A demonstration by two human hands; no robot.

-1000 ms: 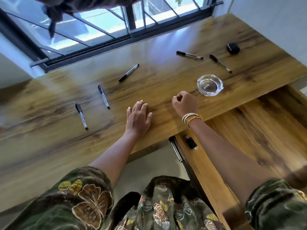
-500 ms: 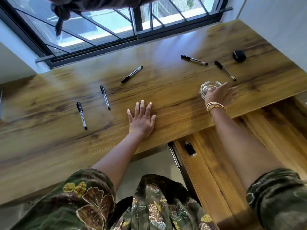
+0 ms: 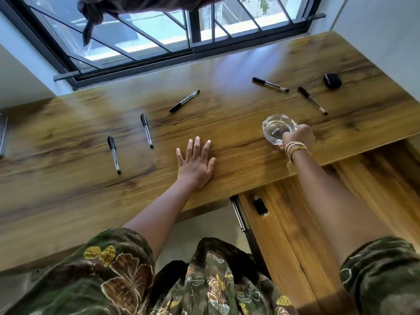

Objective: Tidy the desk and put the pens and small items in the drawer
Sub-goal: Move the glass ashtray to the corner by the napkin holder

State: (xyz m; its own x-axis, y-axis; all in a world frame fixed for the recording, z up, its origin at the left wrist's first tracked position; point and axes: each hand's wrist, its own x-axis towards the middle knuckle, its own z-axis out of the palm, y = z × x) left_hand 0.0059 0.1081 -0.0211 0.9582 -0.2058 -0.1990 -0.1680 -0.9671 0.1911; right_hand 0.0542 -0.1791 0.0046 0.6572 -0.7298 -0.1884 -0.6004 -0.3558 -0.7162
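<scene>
Glass is the worry here: the clear ashtray (image 3: 279,129) sits on the wooden desk (image 3: 227,114) near its right front edge, just above the open drawer (image 3: 295,235), and the right hand (image 3: 298,137) grips its near rim, fingers curled over the rim with the thumb apparently beneath. A pinch on smooth, heavy glass could slip, I judge, and the dish would drop onto the drawer floor or chip against the desk edge; a small pale scrap inside it might also spill if the dish tilts. The left hand (image 3: 195,163) lies flat on the desk, fingers straight and slightly spread, holding nothing and only pressing the wood. Five black-capped pens wait on the desk: two at the left (image 3: 114,154) (image 3: 146,130), one in the middle toward the window (image 3: 184,101), two at the far right (image 3: 270,84) (image 3: 312,100). A small black case (image 3: 332,80) lies beyond them, and a black lighter (image 3: 260,205) already lies in the drawer.
</scene>
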